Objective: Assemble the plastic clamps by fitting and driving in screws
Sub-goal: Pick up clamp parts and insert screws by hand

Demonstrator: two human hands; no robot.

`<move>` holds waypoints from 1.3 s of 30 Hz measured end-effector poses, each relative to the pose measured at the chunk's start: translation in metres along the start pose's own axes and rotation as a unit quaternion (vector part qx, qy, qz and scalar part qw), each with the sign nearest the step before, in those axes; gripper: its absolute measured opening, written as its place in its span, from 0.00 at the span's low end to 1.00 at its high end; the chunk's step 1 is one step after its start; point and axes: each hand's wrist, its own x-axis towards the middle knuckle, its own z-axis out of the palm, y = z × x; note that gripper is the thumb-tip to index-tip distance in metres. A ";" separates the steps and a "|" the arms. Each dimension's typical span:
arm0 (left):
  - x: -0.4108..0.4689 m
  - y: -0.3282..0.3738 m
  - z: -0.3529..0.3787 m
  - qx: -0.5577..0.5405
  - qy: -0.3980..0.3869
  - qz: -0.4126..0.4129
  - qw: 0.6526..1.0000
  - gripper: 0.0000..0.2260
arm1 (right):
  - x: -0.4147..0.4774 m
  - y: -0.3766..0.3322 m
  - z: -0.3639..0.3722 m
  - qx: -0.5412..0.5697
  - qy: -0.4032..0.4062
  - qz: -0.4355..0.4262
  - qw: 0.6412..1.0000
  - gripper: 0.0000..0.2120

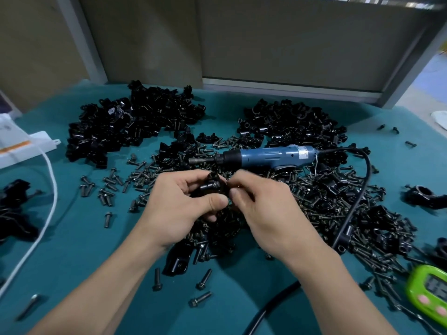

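At my far left a white box sits on the edge of the teal worktop, and a white cable curves down from it towards me, passing a few black parts near the left edge. Further in, towards the back, lies the left pile of black clamp pieces, with loose screws scattered in front of it. My left hand is in the middle, its fingers curled round a black clamp and the thumb pressed across its front; a screw lies across the top of it, head to the right. My right hand meets it from the other side, thumb and forefinger pinched on the clamp's right edge (whether a small part sits between them, I cannot tell). Both hands are raised over the thickest heap of screws. Just behind them the blue electric screwdriver lies on its side, bit pointing left, and behind that is the right pile of clamp pieces. The tool's black cord loops right and back down towards me. At the right edge sits another black clamp, and nearer me a green timer.
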 end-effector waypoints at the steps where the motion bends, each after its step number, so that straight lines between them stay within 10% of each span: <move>1: 0.000 0.000 0.000 -0.014 0.006 -0.003 1.000 0.12 | 0.000 -0.001 0.003 -0.005 0.006 -0.005 1.000 0.08; 10: -0.002 0.001 0.000 0.053 0.011 0.062 0.997 0.15 | 0.004 -0.004 0.011 -0.015 0.035 0.036 0.999 0.21; 16: -0.001 0.000 0.002 0.027 0.010 0.037 0.999 0.13 | -0.004 -0.003 -0.001 0.011 0.012 -0.018 1.000 0.08; 32: 0.003 -0.005 -0.002 0.016 0.001 0.045 0.999 0.13 | -0.001 0.000 0.005 -0.014 0.045 -0.040 0.998 0.14; 39: 0.003 -0.015 -0.004 0.230 0.102 0.084 0.964 0.19 | 0.015 0.004 0.011 0.210 0.020 0.229 0.950 0.18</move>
